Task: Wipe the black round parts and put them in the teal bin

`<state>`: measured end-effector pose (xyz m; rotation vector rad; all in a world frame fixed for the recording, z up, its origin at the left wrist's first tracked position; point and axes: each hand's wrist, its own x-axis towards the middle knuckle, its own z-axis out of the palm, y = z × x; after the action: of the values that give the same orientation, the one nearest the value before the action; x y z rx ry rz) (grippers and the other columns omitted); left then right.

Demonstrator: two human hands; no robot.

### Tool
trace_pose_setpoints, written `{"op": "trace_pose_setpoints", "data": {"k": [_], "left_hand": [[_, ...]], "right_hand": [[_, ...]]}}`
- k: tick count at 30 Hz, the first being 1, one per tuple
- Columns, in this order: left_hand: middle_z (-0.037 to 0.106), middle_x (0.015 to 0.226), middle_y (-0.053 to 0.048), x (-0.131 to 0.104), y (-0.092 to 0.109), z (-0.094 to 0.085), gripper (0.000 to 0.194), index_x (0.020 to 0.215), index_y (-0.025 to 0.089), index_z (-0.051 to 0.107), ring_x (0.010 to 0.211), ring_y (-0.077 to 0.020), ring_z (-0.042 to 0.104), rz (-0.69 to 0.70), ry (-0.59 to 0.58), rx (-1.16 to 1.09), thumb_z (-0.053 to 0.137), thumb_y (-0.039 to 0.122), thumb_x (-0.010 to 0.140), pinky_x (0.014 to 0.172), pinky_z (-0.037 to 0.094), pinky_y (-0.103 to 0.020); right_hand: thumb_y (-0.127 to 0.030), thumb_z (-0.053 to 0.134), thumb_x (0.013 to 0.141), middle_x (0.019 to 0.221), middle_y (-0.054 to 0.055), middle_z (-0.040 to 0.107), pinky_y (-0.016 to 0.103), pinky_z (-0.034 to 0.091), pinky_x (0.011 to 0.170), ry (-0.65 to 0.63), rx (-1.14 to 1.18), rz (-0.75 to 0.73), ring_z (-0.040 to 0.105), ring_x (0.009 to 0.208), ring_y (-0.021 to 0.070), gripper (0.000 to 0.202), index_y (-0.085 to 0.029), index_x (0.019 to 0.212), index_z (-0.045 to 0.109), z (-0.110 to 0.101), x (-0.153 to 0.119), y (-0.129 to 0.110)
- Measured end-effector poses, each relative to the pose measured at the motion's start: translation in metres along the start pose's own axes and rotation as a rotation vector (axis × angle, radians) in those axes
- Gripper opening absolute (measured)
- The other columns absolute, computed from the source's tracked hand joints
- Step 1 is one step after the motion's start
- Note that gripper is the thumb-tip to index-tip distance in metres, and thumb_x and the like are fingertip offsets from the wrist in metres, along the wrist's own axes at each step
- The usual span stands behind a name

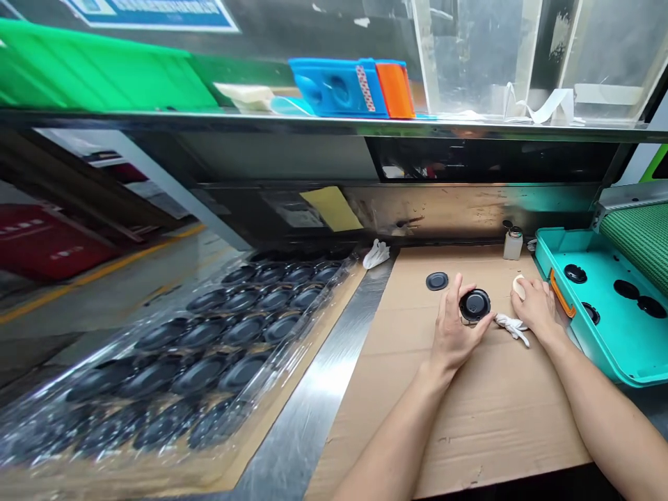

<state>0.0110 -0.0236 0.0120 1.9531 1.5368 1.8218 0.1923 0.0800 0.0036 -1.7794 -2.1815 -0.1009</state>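
Observation:
My left hand [455,327] grips a black round cap-like part [474,305] by its rim, between thumb and fingers, just above the cardboard sheet [396,417]. To the right, my right hand [537,305] is closed on a small cream-white pad [518,286], mostly covered by the fingers. A crumpled white cloth [513,327] lies between the hands. Beyond my left hand, another black round part [437,281] rests flat on the cardboard.
At right stands a teal bin [626,348] with several black round parts, beside a green conveyor belt [641,236]. A small dispenser bottle [513,243] is at the back. Left, a clear plastic tray [307,341] holds rows of black parts. A metal shelf [334,127] crosses above.

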Motion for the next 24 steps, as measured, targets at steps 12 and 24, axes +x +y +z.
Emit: {"op": "trace_pose_setpoints", "data": {"k": [12,24], "left_hand": [[0.066,0.127,-0.011,-0.029,0.013,-0.029,0.102,0.155,0.027,0.021,0.122,-0.0252,0.061,-0.214,0.019,0.14,0.083,0.032,0.074,0.106,0.047,-0.044],[0.073,0.106,-0.008,-0.05,0.034,-0.066,0.029,0.112,0.021,0.066,0.099,-0.0217,0.068,-0.245,-0.154,0.211,0.063,0.039,0.09,0.091,0.053,-0.036]], "right_hand": [[-0.041,0.046,0.096,0.12,0.013,0.06,0.04,0.037,0.092,0.023,0.048,-0.037,0.047,0.11,0.0312,0.039,-0.023,0.127,0.063,0.005,0.007,0.009],[-0.04,0.047,0.095,0.12,0.014,0.06,0.041,0.037,0.091,0.013,0.07,-0.022,0.046,0.112,0.0319,0.037,-0.022,0.124,0.062,0.006,0.007,0.008]]}}
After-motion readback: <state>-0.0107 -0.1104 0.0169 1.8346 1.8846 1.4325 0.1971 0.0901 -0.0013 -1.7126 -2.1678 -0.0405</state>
